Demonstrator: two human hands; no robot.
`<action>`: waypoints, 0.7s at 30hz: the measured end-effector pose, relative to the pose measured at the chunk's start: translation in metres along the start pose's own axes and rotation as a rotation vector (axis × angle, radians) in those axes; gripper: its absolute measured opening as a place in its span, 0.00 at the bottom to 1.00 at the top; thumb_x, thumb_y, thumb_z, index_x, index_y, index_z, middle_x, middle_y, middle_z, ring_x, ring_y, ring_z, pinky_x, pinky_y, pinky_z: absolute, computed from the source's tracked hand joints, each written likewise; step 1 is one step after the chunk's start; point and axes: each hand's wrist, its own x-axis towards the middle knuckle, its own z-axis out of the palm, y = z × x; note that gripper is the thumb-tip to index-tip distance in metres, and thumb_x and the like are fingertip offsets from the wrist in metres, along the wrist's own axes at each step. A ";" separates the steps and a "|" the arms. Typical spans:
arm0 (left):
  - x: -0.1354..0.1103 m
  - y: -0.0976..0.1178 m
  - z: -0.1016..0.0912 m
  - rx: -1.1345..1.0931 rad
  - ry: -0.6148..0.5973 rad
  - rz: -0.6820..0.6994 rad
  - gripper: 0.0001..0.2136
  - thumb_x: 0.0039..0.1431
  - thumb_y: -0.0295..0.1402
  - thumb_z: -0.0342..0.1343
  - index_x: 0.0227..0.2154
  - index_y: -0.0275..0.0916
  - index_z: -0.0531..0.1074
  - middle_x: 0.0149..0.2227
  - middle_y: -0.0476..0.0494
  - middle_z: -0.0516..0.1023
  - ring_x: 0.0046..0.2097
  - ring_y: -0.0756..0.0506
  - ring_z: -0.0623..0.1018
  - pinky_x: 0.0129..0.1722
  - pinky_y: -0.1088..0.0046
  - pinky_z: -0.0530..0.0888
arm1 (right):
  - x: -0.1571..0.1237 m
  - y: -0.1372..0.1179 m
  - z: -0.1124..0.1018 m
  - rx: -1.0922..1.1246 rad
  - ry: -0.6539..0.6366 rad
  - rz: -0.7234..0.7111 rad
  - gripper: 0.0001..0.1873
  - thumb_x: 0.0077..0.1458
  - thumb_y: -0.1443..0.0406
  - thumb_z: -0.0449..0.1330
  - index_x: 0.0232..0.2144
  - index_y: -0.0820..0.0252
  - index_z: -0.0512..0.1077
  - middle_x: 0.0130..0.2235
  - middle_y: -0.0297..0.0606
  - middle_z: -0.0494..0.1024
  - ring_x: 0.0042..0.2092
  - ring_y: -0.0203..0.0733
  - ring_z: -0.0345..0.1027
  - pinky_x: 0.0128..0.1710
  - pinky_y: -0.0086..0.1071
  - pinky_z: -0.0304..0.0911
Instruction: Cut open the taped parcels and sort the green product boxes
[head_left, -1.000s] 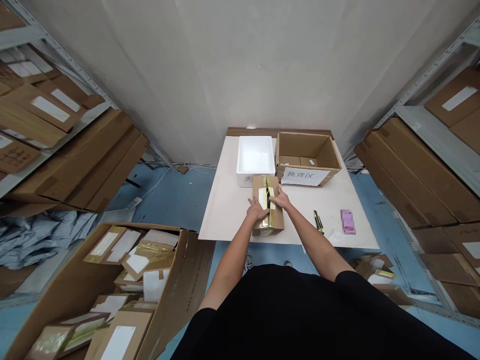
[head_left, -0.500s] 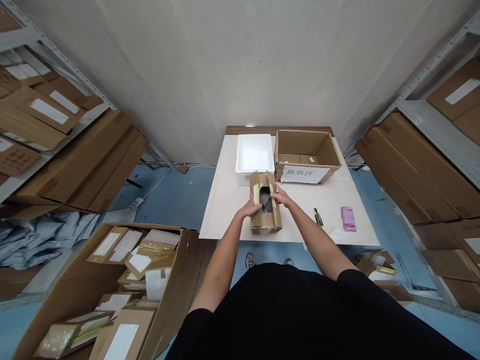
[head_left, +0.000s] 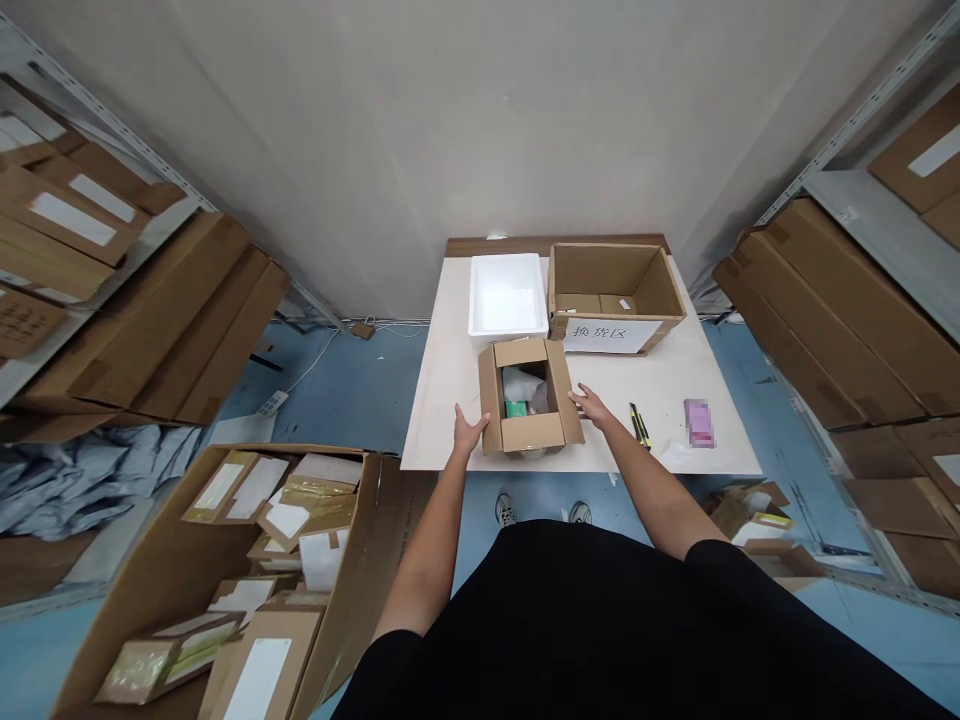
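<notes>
The box sits at the near edge of the counter, right in front of me, with all four flaps folded out. Inside I see white wrapping and something green; I can't tell what it is.

My left hand is open, fingers spread, and rests against the box's left flap. My right hand is open too, palm down, with its fingertips at the right flap. Neither of my hands grips anything.

Just behind the box stands a white foam tub. Beside the tub, to the right, is an open carton with a paper label on its front. A knife lies on the counter near my right hand, with a blurred pink thing further right.

On the floor to my left, a big carton holds many labelled parcels.
</notes>
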 end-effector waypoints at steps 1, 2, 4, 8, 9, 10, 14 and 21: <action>0.000 0.004 0.001 0.067 0.039 0.039 0.44 0.66 0.44 0.60 0.78 0.37 0.45 0.76 0.33 0.61 0.77 0.38 0.58 0.74 0.58 0.62 | 0.001 0.003 0.003 -0.054 0.029 0.008 0.48 0.64 0.51 0.59 0.77 0.65 0.49 0.66 0.58 0.74 0.61 0.53 0.75 0.57 0.44 0.71; 0.000 0.010 0.002 0.124 0.051 0.094 0.42 0.66 0.41 0.60 0.78 0.40 0.48 0.78 0.36 0.56 0.79 0.38 0.53 0.75 0.58 0.58 | 0.002 0.004 0.007 -0.118 0.081 -0.013 0.51 0.63 0.52 0.61 0.78 0.67 0.46 0.69 0.61 0.69 0.66 0.54 0.69 0.61 0.45 0.69; 0.001 0.025 0.002 0.199 -0.040 0.259 0.34 0.66 0.34 0.57 0.74 0.45 0.61 0.79 0.44 0.53 0.79 0.39 0.53 0.76 0.60 0.57 | 0.005 -0.001 0.015 -0.255 0.204 -0.122 0.53 0.61 0.55 0.63 0.78 0.69 0.46 0.74 0.61 0.59 0.75 0.55 0.55 0.69 0.47 0.60; 0.004 0.057 0.003 0.244 -0.257 0.385 0.20 0.69 0.32 0.49 0.56 0.45 0.82 0.79 0.52 0.53 0.76 0.40 0.62 0.74 0.63 0.63 | 0.004 -0.022 0.030 -0.406 0.192 -0.381 0.32 0.65 0.63 0.55 0.70 0.59 0.68 0.71 0.47 0.66 0.73 0.50 0.57 0.73 0.43 0.54; 0.004 0.062 0.004 0.243 -0.292 0.386 0.18 0.70 0.34 0.50 0.51 0.43 0.84 0.79 0.52 0.53 0.76 0.39 0.60 0.74 0.62 0.63 | 0.003 -0.028 0.034 -0.432 0.164 -0.401 0.27 0.66 0.64 0.52 0.64 0.58 0.74 0.69 0.45 0.69 0.72 0.49 0.60 0.72 0.41 0.55; 0.003 0.066 0.004 0.240 -0.324 0.385 0.17 0.71 0.37 0.50 0.46 0.43 0.85 0.79 0.51 0.54 0.77 0.37 0.58 0.75 0.60 0.62 | 0.002 -0.032 0.036 -0.455 0.147 -0.398 0.24 0.67 0.65 0.50 0.59 0.57 0.78 0.68 0.44 0.70 0.70 0.48 0.63 0.71 0.40 0.56; -0.009 0.066 0.002 0.197 -0.407 0.354 0.22 0.75 0.47 0.47 0.36 0.43 0.84 0.76 0.49 0.61 0.80 0.38 0.49 0.77 0.56 0.54 | 0.001 -0.045 0.037 -0.480 0.136 -0.338 0.24 0.68 0.58 0.55 0.61 0.57 0.76 0.66 0.46 0.73 0.66 0.52 0.68 0.68 0.42 0.62; -0.055 0.021 0.001 0.236 -0.410 0.455 0.37 0.51 0.54 0.75 0.63 0.47 0.77 0.80 0.41 0.45 0.80 0.28 0.40 0.75 0.44 0.55 | -0.001 -0.059 0.020 -0.598 -0.031 -0.431 0.46 0.60 0.56 0.68 0.75 0.52 0.57 0.70 0.46 0.68 0.66 0.60 0.67 0.67 0.46 0.63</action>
